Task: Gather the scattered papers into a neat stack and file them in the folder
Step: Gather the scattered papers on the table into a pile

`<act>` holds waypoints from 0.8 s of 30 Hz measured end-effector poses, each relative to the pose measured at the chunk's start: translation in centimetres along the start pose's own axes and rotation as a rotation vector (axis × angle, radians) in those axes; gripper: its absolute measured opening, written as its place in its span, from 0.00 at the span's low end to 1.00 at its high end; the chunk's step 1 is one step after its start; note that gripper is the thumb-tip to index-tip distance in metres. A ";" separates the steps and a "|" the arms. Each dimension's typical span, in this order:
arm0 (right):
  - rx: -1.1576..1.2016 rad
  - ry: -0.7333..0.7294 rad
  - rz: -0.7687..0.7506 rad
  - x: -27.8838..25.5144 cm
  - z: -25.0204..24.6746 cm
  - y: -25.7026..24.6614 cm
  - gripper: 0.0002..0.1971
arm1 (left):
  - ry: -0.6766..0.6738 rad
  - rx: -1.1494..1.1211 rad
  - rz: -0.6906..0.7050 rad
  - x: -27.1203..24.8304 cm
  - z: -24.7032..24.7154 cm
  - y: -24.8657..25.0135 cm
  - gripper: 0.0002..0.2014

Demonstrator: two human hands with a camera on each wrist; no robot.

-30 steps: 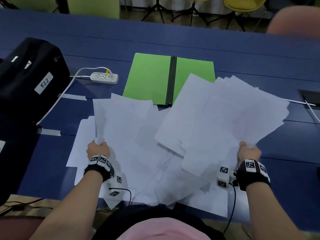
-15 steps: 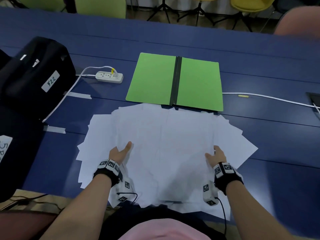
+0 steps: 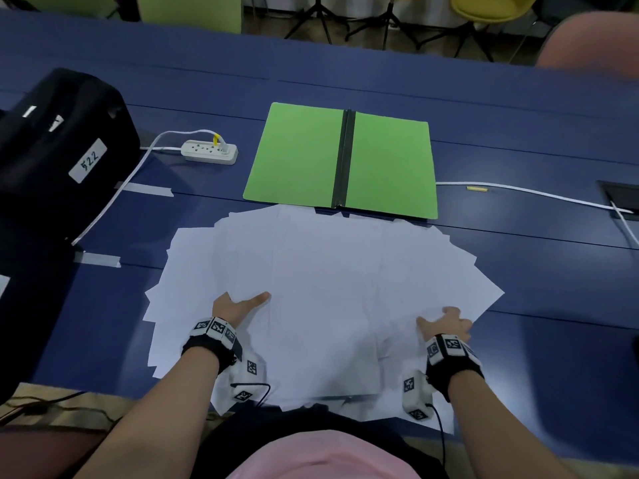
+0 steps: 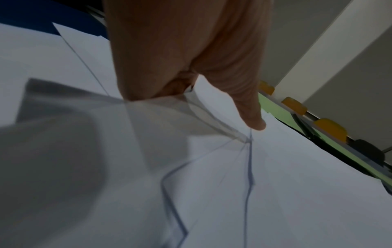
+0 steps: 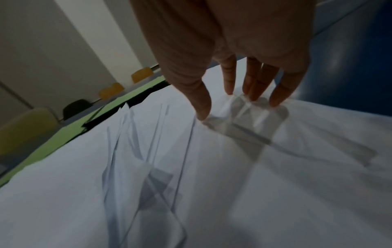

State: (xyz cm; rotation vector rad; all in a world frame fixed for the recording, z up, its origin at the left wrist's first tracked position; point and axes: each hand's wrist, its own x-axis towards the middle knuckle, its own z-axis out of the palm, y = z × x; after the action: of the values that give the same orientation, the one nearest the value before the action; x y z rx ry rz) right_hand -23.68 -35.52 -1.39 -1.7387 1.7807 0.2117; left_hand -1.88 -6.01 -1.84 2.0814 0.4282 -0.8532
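Note:
Several white papers [image 3: 328, 288] lie fanned in one loose, overlapping pile on the blue table [image 3: 553, 305]. The pile's far edge reaches the open green folder [image 3: 301, 153] with its black spine. My left hand [image 3: 238, 307] is at the pile's near left. Its thumb [image 4: 252, 117] lies on top of a sheet and its fingers are tucked under the sheets, so it pinches them. My right hand [image 3: 446, 323] is at the near right. Its spread fingertips [image 5: 277, 99] press down on the top sheets and grip nothing.
A black bag [image 3: 58, 150] stands at the left, with a white power strip [image 3: 209, 152] and its cord beside it. A white cable [image 3: 518, 191] runs right of the folder to a recessed socket box [image 3: 622, 198]. Tape strips [image 3: 145, 190] stick to the table. Chairs line the far side.
A second ago both hands held fanned bunches of paper raised off the table. The sheets now lie flat in one pile, and the right hand has let go and rests its fingertips on top.

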 end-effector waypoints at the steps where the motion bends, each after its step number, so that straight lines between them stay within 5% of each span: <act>1: 0.016 -0.023 0.024 0.1 -0.2 0.5 0.32 | 0.003 0.007 0.001 0.1 0.0 0.1 0.36; 6: 0.046 -0.189 -0.033 -0.8 0.5 0.4 0.35 | -0.010 0.087 -0.079 0.2 0.1 0.7 0.53; 10: -0.116 -0.277 -0.124 -0.9 1.0 -0.2 0.24 | -0.025 0.163 -0.099 0.4 -0.1 0.0 0.53; 15: 0.101 -0.030 -0.126 0.8 -0.3 0.8 0.02 | -0.024 0.220 -0.108 0.2 0.2 -0.2 0.48; 19: 0.243 0.041 -0.134 1.4 -0.5 1.7 0.08 | -0.022 0.221 -0.122 0.3 0.3 -0.1 0.46; 24: -0.017 -0.258 -0.151 1.3 -0.3 1.4 0.10 | -0.019 0.238 -0.130 0.2 0.3 0.0 0.47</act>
State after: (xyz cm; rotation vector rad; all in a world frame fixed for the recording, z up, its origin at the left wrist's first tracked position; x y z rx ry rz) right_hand -25.03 -36.59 -2.33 -1.7614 1.4615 0.3699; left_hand -1.85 -6.27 -2.14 2.2795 0.4748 -1.0430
